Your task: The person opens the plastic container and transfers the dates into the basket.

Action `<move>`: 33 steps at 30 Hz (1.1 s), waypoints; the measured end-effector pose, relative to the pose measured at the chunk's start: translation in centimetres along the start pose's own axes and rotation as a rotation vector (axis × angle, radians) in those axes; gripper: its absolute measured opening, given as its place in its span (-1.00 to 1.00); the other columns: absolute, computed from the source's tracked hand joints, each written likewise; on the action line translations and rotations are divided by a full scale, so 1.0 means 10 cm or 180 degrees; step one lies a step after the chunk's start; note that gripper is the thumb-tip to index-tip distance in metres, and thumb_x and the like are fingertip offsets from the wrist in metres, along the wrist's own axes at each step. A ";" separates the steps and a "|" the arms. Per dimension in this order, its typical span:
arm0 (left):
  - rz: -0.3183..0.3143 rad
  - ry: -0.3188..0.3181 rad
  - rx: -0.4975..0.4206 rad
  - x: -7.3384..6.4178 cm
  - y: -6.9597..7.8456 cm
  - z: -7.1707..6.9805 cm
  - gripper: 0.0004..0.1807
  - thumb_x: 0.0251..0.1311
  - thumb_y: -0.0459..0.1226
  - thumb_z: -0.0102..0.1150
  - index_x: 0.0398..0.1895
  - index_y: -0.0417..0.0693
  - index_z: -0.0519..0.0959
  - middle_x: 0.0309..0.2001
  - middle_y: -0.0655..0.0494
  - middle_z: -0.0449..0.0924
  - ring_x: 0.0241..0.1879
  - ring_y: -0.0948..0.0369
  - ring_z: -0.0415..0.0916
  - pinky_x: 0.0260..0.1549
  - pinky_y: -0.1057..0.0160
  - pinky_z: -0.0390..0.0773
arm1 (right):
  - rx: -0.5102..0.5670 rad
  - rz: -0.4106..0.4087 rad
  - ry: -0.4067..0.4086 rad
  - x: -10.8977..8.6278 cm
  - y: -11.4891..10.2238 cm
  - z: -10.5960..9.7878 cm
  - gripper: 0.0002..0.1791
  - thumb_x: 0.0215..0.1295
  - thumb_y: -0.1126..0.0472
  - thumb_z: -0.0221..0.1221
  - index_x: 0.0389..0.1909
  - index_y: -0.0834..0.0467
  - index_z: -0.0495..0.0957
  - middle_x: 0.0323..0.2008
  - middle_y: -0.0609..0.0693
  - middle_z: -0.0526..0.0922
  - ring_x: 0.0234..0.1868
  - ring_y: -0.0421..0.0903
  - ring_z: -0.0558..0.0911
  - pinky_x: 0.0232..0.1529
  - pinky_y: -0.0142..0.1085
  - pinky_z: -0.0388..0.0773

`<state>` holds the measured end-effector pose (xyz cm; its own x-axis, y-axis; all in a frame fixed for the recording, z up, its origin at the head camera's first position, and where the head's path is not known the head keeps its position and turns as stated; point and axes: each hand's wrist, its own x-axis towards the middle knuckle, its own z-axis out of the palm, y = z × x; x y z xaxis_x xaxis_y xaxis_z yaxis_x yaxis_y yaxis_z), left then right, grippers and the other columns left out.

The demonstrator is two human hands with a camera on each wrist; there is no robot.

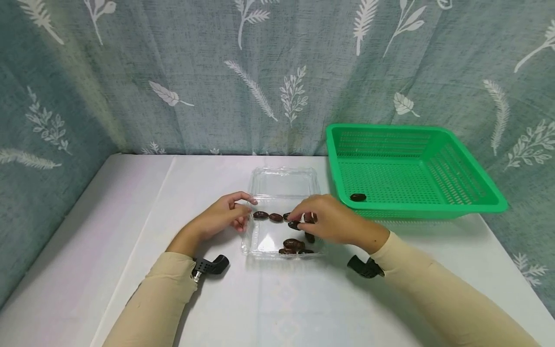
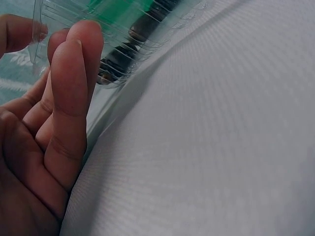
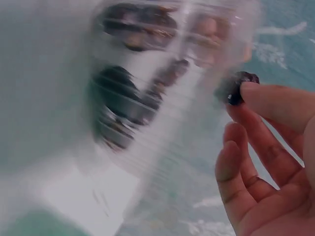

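Note:
A clear plastic clamshell box [image 1: 260, 241] lies with its lid [image 1: 284, 183] folded back. At its left side, my left hand [image 1: 221, 214] grips the rim, some fingertips over the edge and the curled fingers against the outer wall. My right hand [image 1: 334, 219] is over the box's right half, pinching a dark brown date [image 3: 237, 88] between thumb and fingertips. Inside, dates [image 1: 275, 218] form a row across the back, partly hidden by my right hand. More dates [image 1: 294, 244] cluster at the front right, and another [image 1: 310, 237] lies along the right side.
A green slotted basket [image 1: 416, 207] stands at the back right, with a single date [image 1: 358, 197] in its near left corner. White cloth [image 1: 208, 308] covers the table. Behind it hangs a grey-green leaf-patterned curtain [image 1: 195, 62]. Each wrist carries a black camera mount [image 1: 212, 265].

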<state>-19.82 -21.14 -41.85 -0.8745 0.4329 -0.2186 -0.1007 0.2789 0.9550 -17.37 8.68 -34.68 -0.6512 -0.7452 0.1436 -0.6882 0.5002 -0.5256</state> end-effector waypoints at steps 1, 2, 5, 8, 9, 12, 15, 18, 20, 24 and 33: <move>-0.0005 -0.0001 0.0005 0.00 0.00 0.00 -0.61 0.38 -0.30 -0.02 0.22 -0.23 0.40 -0.49 0.10 0.50 -0.53 0.25 0.53 -0.43 0.29 0.67 | 0.0013 -0.0041 0.0098 -0.03 -0.01 -0.04 -0.76 0.19 0.35 0.36 -0.11 0.13 0.74 -0.15 -0.06 0.77 -0.33 -0.23 0.59 -0.32 -0.34 0.61; -0.0010 0.0001 0.0005 0.00 0.00 0.01 -0.61 0.39 -0.29 -0.02 0.23 -0.22 0.39 -0.48 0.10 0.51 -0.53 0.25 0.53 -0.43 0.29 0.67 | 0.0031 -0.0069 0.0194 -0.05 -0.02 -0.08 -0.75 0.18 0.37 0.36 -0.10 0.14 0.74 -0.15 -0.05 0.77 -0.31 -0.20 0.59 -0.33 -0.32 0.62; -0.0010 0.0014 0.0014 0.00 0.01 0.01 -0.61 0.39 -0.27 0.00 0.23 -0.21 0.39 -0.48 0.10 0.51 -0.53 0.26 0.53 -0.42 0.28 0.68 | 0.0029 -0.0139 0.0486 -0.12 -0.04 -0.22 -0.73 0.15 0.41 0.36 -0.11 0.17 0.74 -0.16 -0.04 0.77 -0.29 -0.16 0.60 -0.33 -0.31 0.61; -0.0007 0.0008 0.0012 0.00 0.01 0.01 -0.60 0.39 -0.26 0.00 0.23 -0.22 0.38 -0.48 0.11 0.50 -0.53 0.26 0.53 -0.42 0.28 0.68 | 0.0022 -0.0125 0.0812 -0.16 -0.01 -0.36 -0.72 0.13 0.46 0.35 -0.11 0.20 0.73 -0.19 0.00 0.78 -0.31 -0.14 0.61 -0.35 -0.31 0.59; -0.0005 0.0005 0.0008 0.00 0.01 0.01 -0.60 0.39 -0.27 0.00 0.23 -0.22 0.38 -0.49 0.11 0.50 -0.54 0.26 0.53 -0.43 0.28 0.68 | 0.0016 -0.0106 0.0922 -0.18 0.01 -0.40 -0.72 0.13 0.47 0.34 -0.12 0.21 0.73 -0.20 0.02 0.78 -0.32 -0.14 0.61 -0.35 -0.28 0.59; -0.0003 -0.0010 -0.0009 0.00 0.00 0.01 -0.60 0.39 -0.28 0.00 0.23 -0.23 0.37 -0.49 0.12 0.50 -0.54 0.27 0.53 -0.44 0.29 0.67 | -0.0032 0.0026 0.1207 -0.23 0.08 -0.52 -0.74 0.14 0.49 0.32 -0.14 0.22 0.73 -0.23 0.05 0.78 -0.35 -0.13 0.60 -0.36 -0.28 0.57; 0.0012 -0.0012 -0.0017 0.01 -0.01 0.02 -0.61 0.39 -0.29 -0.01 0.23 -0.23 0.37 -0.50 0.12 0.49 -0.55 0.27 0.52 -0.45 0.30 0.67 | -0.0147 0.0255 0.1353 -0.28 0.17 -0.64 -0.76 0.18 0.45 0.32 -0.14 0.18 0.74 -0.23 0.04 0.78 -0.35 -0.14 0.58 -0.35 -0.34 0.55; 0.0034 -0.0019 -0.0021 0.01 -0.01 0.02 -0.61 0.40 -0.30 -0.01 0.24 -0.23 0.37 -0.50 0.13 0.49 -0.55 0.28 0.52 -0.45 0.30 0.67 | -0.0194 0.0508 0.1366 -0.33 0.26 -0.74 -0.78 0.22 0.41 0.31 -0.13 0.15 0.74 -0.23 0.04 0.77 -0.36 -0.14 0.58 -0.38 -0.41 0.53; 0.0043 -0.0025 -0.0021 0.01 -0.01 0.01 -0.60 0.40 -0.30 -0.02 0.24 -0.24 0.36 -0.50 0.13 0.48 -0.55 0.28 0.52 -0.45 0.30 0.67 | -0.0233 0.0638 0.1330 -0.35 0.34 -0.78 -0.78 0.24 0.39 0.30 -0.12 0.14 0.74 -0.21 0.04 0.77 -0.36 -0.13 0.59 -0.39 -0.43 0.54; 0.0038 -0.0038 -0.0024 0.01 -0.02 0.01 -0.60 0.39 -0.30 -0.03 0.25 -0.25 0.35 -0.50 0.13 0.48 -0.54 0.28 0.52 -0.44 0.30 0.67 | -0.0309 0.0910 0.1183 -0.40 0.50 -0.86 -0.78 0.28 0.36 0.28 -0.08 0.13 0.73 -0.14 0.06 0.76 -0.31 -0.09 0.60 -0.41 -0.38 0.53; 0.0023 -0.0033 -0.0013 0.02 -0.02 0.01 -0.60 0.39 -0.29 -0.02 0.24 -0.23 0.36 -0.50 0.13 0.48 -0.55 0.27 0.52 -0.44 0.29 0.67 | -0.0258 0.1508 0.0547 -0.43 0.75 -0.97 -0.73 0.35 0.31 0.24 0.04 0.16 0.67 -0.03 0.17 0.72 -0.04 0.10 0.64 -0.20 -0.08 0.59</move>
<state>-19.92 -21.06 -42.13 -0.8703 0.4436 -0.2138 -0.0964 0.2723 0.9574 -22.88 19.94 -31.11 -0.9363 -0.3484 0.0448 -0.3228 0.8033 -0.5006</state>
